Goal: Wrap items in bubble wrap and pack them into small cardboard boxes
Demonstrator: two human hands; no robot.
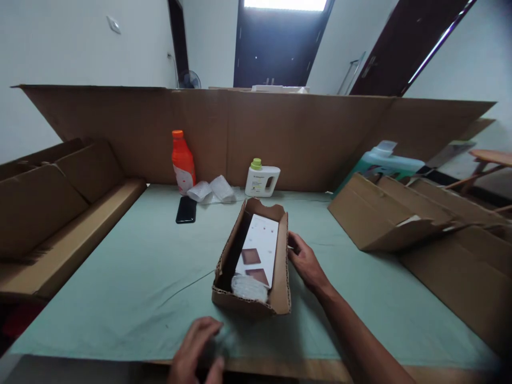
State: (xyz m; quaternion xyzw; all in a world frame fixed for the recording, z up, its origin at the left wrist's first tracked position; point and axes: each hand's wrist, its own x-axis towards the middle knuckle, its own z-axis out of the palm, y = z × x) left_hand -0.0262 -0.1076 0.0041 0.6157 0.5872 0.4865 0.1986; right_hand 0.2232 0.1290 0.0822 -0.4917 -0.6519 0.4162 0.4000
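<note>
A small open cardboard box lies on the pale green table in front of me. Inside it sit a white card with brown squares and a clear plastic wad at the near end. My right hand rests against the box's right wall, fingers touching the cardboard. At the table's near edge, my left hand is curled over something blurred and dark; what it is I cannot make out.
At the back stand an orange bottle, a white jug with a green cap, crumpled white paper and a black phone. Cardboard walls surround the table; folded cartons lie right, long cardboard pieces left.
</note>
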